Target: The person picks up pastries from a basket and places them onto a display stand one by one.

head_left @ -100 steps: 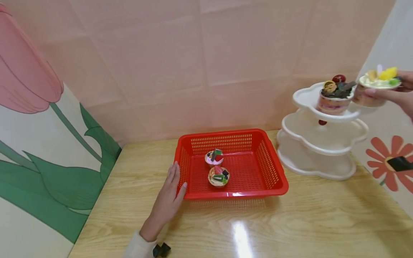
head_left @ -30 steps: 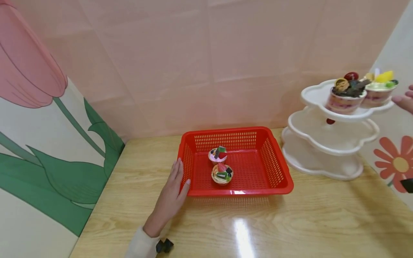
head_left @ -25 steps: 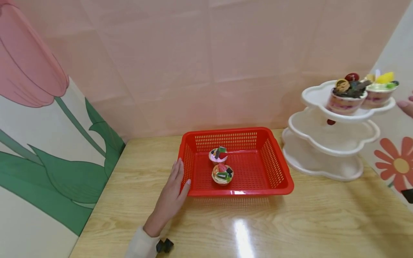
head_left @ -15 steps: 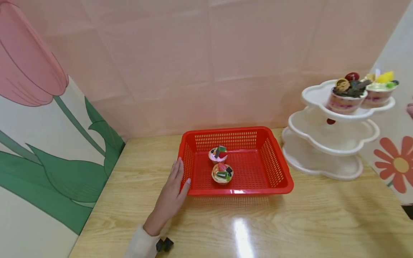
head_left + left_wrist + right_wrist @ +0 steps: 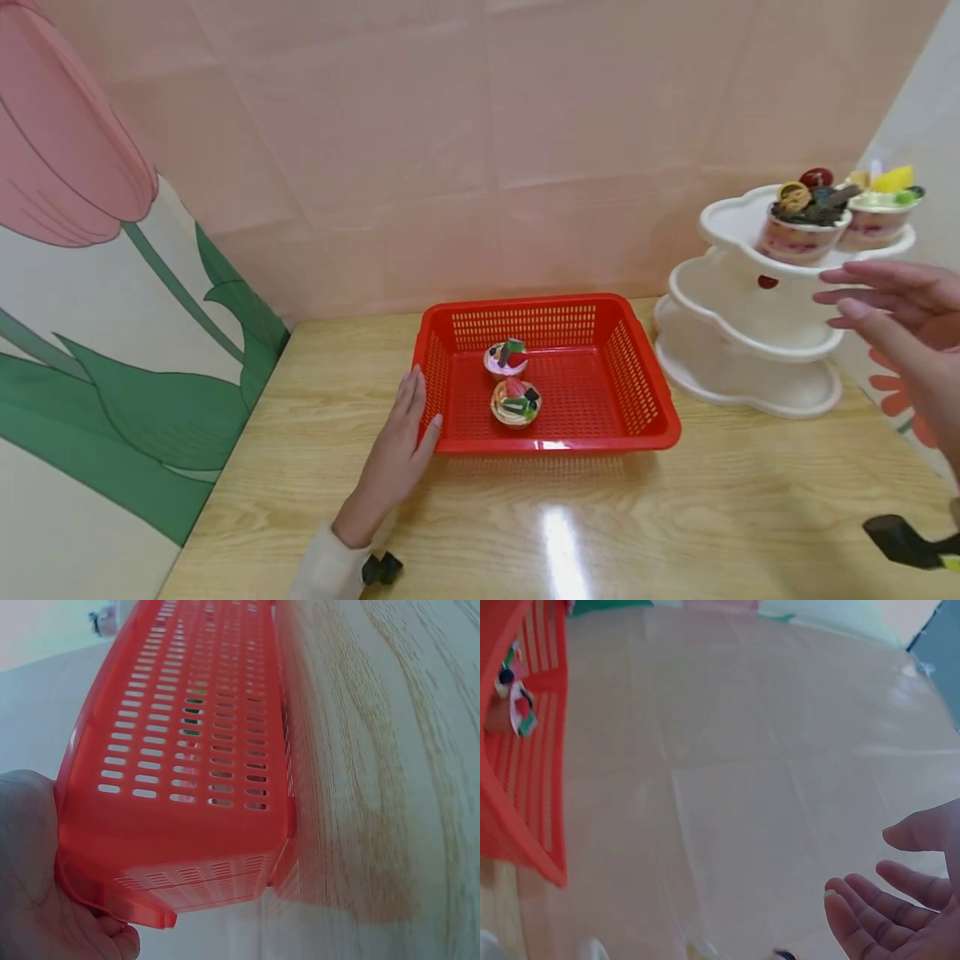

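Note:
My left hand (image 5: pixel 393 458) lies with straight fingers along the left rim of a red plastic basket (image 5: pixel 637 387); the left wrist view shows the palm (image 5: pixel 26 847) against the rim. Two cupcakes with fruit toppings, a pink-creamed cupcake (image 5: pixel 504 362) and a cream-coloured cupcake (image 5: pixel 516 406), stand inside it. To the right, my right hand (image 5: pixel 911 312) hovers in front of a white three-tier stand (image 5: pixel 738 321), fingers spread and holding nothing. On the top tier sit a chocolate-topped dessert cup (image 5: pixel 798 237) and, behind it, a yellow-fruit-topped dessert cup (image 5: pixel 879 221).
Basket and stand share a wooden table (image 5: pixel 480 525). A pink sheet (image 5: pixel 360 167) hangs behind, with flower-printed panels on both sides. A red round spot (image 5: pixel 767 282) shows beneath the top tier.
My right hand set the yellow-fruit-topped dessert cup on the top tier and let go. It drew away to the right, then came back in, lower, before the stand. My left hand stays at the basket.

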Available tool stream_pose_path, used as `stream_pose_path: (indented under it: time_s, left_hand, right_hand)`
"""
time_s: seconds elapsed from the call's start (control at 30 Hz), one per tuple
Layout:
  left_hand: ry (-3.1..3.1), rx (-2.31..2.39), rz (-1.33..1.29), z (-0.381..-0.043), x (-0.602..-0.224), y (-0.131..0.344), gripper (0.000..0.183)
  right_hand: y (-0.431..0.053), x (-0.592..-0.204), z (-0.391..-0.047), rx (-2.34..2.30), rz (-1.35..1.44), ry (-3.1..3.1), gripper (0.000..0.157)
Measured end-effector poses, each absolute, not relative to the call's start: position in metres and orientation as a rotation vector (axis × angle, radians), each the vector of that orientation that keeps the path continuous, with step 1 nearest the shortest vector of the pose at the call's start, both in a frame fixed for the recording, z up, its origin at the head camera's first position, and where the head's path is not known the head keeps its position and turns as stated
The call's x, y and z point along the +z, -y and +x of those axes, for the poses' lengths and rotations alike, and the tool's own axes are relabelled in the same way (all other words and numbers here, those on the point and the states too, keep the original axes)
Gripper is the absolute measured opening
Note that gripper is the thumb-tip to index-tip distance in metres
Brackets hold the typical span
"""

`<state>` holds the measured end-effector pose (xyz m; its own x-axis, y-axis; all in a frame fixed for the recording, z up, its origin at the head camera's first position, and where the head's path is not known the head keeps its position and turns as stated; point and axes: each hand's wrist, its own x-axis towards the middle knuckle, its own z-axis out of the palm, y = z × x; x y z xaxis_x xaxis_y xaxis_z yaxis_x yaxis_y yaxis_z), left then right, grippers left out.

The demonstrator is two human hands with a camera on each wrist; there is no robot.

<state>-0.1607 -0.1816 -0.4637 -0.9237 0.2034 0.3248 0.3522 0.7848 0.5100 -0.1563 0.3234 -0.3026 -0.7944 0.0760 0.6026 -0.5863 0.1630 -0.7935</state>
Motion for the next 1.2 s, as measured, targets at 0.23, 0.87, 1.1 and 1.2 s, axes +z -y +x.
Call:
stream_pose_path:
  time_s: [0.23, 0.87, 1.1, 1.2]
  left_hand:
    - [2.701, -0.861, -0.438, -0.16, -0.464, 0.181, 0.068]
    - [2.719, -0.873, -0.411, -0.157, -0.463, 0.181, 0.067]
    - [2.716, -0.888, -0.405, -0.156, -0.464, 0.182, 0.067]
    - [2.706, -0.892, -0.416, -0.158, -0.464, 0.181, 0.068]
  right_hand:
    - [-0.273, -0.303, -0.142, 1.525, 0.514, 2.228, 0.041]
    - [-0.219, -0.343, -0.168, 1.31, 0.79, 2.454, 0.036]
    - [-0.206, -0.347, -0.18, 1.264, 0.808, 2.548, 0.032]
    - [-0.201, -0.347, -0.187, 1.235, 0.84, 2.565, 0.031]
